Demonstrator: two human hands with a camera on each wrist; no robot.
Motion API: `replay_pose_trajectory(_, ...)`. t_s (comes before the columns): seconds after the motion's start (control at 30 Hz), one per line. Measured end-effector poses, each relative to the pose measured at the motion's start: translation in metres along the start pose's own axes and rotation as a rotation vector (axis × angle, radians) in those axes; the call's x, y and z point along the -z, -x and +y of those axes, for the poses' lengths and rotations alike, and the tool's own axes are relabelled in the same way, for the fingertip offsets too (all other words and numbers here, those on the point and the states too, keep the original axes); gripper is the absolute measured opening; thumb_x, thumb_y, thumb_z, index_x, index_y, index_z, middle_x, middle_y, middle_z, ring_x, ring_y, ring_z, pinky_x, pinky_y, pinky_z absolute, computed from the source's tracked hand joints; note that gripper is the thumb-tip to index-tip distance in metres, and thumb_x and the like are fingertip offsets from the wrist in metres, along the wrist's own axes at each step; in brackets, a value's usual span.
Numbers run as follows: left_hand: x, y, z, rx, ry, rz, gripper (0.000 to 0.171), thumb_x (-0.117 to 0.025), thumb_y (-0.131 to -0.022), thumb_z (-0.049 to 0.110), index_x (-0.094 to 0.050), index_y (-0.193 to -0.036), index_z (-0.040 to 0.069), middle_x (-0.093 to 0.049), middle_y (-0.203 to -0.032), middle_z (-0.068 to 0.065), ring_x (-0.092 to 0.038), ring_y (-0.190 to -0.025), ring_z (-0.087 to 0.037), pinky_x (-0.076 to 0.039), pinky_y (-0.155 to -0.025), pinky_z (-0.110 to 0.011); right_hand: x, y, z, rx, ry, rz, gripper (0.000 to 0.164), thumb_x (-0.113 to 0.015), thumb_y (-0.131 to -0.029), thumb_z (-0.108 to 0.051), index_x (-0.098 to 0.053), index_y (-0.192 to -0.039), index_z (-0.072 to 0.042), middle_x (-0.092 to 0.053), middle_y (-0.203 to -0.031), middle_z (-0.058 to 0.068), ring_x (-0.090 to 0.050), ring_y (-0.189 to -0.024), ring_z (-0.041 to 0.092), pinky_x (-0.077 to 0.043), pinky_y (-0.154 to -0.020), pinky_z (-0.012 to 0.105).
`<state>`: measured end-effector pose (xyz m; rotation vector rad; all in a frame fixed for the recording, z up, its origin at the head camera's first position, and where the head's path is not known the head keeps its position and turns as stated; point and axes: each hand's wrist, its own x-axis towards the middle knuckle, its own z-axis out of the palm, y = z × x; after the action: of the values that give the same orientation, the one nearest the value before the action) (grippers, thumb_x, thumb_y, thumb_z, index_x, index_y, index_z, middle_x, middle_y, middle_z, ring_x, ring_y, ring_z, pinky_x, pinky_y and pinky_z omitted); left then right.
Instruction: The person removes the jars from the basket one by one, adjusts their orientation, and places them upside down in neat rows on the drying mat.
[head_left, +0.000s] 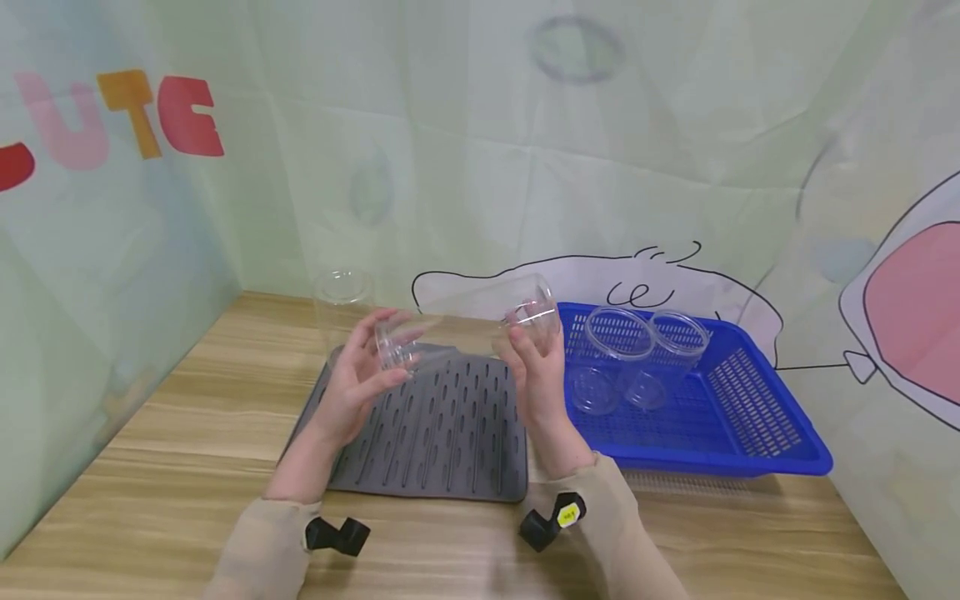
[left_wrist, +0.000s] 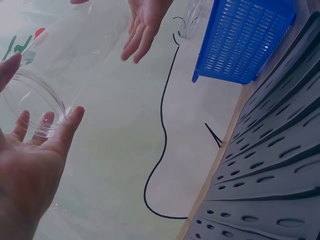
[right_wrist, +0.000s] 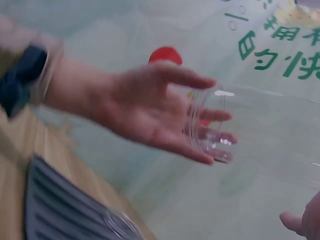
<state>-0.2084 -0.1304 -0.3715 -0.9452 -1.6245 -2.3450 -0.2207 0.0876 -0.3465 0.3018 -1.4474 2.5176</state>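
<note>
A clear cylindrical jar (head_left: 450,323) is held up sideways between both hands above the dark grey mat (head_left: 435,433), its right end a little higher. My left hand (head_left: 356,379) grips the ringed end with fingers and thumb around it; the left wrist view shows that rim (left_wrist: 37,100) closely. At the opposite end my right hand (head_left: 536,362) holds the jar, some of its fingers seen through the clear wall. Only a small part of the right hand (right_wrist: 307,220) enters the right wrist view. Another clear jar (head_left: 343,287) stands upright at the mat's back left corner.
A blue plastic basket (head_left: 750,454) with slotted walls sits to the right of the mat, with two clear jars (head_left: 618,333) standing in it. Wood-grain tabletop (head_left: 180,442) lies around the mat. A printed cloth (head_left: 480,167) hangs close behind the table.
</note>
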Motion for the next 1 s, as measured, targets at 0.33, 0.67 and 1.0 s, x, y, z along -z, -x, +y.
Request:
replay_pose_trajectory(0.33, -0.001, 0.0, -0.001, 0.049, -0.006, -0.026, 0.063, -0.049, -0.085, -0.013, -0.036, -0.14, 0.016, -0.043, -0.144, 0.002, -0.051, -0.128, -0.013, -0.05, -0.104, -0.029, -0.007, 0.004, 0.008, -0.11, -0.274, -0.057, 0.125, -0.088, -0.064, -0.047, -0.012, -0.156, -0.008, -0.022, -0.16, 0.019, -0.026, -0.146, 0.039, -0.023, -0.117, 0.065)
replay_pose_trajectory(0.67, 0.001, 0.002, 0.004, 0.084, -0.024, -0.03, 0.064, -0.05, -0.085, -0.012, -0.035, -0.14, 0.017, -0.041, -0.147, -0.001, -0.049, -0.13, -0.012, -0.05, -0.104, -0.027, -0.012, 0.004, 0.004, -0.099, -0.264, -0.054, 0.124, -0.089, -0.061, -0.048, -0.018, -0.154, -0.008, -0.027, -0.159, 0.018, -0.03, -0.145, 0.038, -0.027, -0.117, 0.063)
replay_pose_trajectory(1.0, 0.009, 0.002, 0.019, 0.019, -0.061, 0.017, 0.064, -0.052, -0.085, -0.013, -0.04, -0.142, 0.014, -0.043, -0.149, 0.001, -0.046, -0.133, -0.012, -0.043, -0.108, -0.02, -0.022, -0.004, -0.01, -0.024, -0.221, -0.11, 0.116, -0.091, -0.054, -0.048, -0.033, -0.147, -0.012, -0.033, -0.155, 0.018, -0.045, -0.133, 0.032, -0.037, -0.111, 0.061)
